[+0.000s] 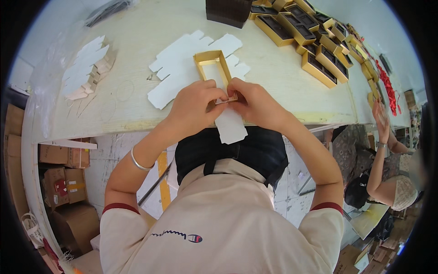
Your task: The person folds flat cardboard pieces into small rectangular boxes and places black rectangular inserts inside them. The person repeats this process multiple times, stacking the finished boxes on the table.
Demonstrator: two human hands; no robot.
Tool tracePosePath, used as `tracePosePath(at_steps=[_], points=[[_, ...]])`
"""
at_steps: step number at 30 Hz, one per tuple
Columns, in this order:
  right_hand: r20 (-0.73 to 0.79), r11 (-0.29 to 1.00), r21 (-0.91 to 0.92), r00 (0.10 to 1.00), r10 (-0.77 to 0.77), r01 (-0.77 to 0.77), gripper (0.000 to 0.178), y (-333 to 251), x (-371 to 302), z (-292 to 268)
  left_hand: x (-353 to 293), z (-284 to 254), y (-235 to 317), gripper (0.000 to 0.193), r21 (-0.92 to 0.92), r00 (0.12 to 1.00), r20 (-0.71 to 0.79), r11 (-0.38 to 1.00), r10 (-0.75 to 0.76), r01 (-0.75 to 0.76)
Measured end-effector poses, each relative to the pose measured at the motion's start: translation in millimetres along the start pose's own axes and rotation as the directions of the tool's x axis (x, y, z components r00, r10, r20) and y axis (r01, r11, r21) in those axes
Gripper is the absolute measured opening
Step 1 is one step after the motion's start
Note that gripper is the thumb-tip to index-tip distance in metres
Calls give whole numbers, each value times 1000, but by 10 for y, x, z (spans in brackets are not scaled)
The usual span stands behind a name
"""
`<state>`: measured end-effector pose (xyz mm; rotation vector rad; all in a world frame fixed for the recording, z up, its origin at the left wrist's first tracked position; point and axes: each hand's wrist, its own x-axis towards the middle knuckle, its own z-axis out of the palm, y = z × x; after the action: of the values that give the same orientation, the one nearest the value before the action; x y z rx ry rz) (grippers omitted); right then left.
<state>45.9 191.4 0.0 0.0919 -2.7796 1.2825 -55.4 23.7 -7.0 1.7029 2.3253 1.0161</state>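
Between my hands is a gold paper box [209, 55], an open rectangular frame with its long side pointing away from me. My left hand [197, 102] pinches the near left corner, fingers closed. At the near right corner, my right hand [256, 104] grips the same box with thumb and fingers bent. A white flap [231, 126] of it hangs past the table edge toward my lap. Flat white card blanks [175, 59] lie spread under and around the box. My fingertips partly hide the near end wall.
Stacked white blanks [91, 66] sit at the left. Gold boxes with dark inserts [325, 61] pile up at the right, near a dark brown box [228, 13]. Red ribbon [388, 86] lies farther right. Another person's hand [380, 118] is at the right edge. Cartons [75, 228] stand below left.
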Motion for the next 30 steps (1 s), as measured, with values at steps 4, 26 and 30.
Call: tracePosePath(at_steps=[4,26,30], points=[[46,986,-132,994,-98,103,50,-95,-211,-154,-12,-43,-28,10,-262,992,19,957,-124,125],[-412,926,-275,839,-356,258,25,23,8,280,-50,-39,-15,12,-474,965,-144,871,-221,129],[-208,706,-630,807,-553,322,16,57,-63,209,-169,133,-17,14,-16,949,-305,996,79,-88]])
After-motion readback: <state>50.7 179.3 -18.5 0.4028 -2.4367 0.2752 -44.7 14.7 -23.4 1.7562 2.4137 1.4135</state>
